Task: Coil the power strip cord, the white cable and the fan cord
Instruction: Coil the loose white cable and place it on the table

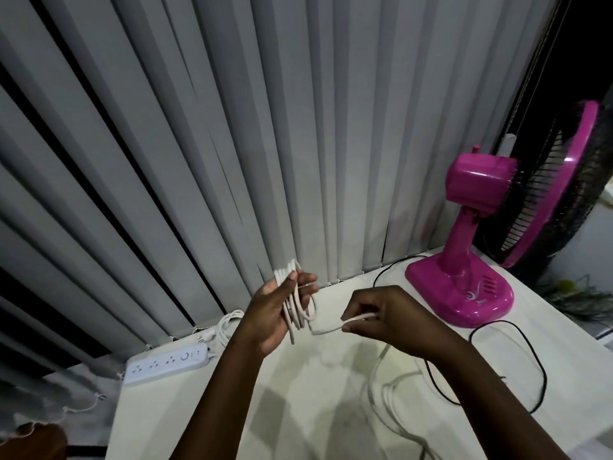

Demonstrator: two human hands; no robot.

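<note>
Head view: both forearms reach forward from the bottom of the frame over the white table (232,410). Slack white cable (378,390) lies in loose curves on the table beneath the right forearm, not yet taken up.

Left hand (275,313) is raised above the table, palm turned toward the camera, fingers curled round a bundle of several finished loops of the cable; the loops stand roughly upright, crown above the fingertips and tails below the palm. Right hand (381,317) sits just beside it at about the same height, knuckles up, thumb and fingers pinching the free run of cable, which bridges the short gap to the bundle.

Judgement: the step in hand is laying the next loop. To do it well, the right hand should slide back along the slack, feed a length matching the existing loops, and let the cable roll between the fingers so no twist builds; the left thumb should trap each new turn.

Power strip (166,361) lies at the table's far left edge, its cord (229,323) already bunched behind it. Fan cord (517,356), black, trails uncoiled from the pink fan (471,247) at far right.
</note>
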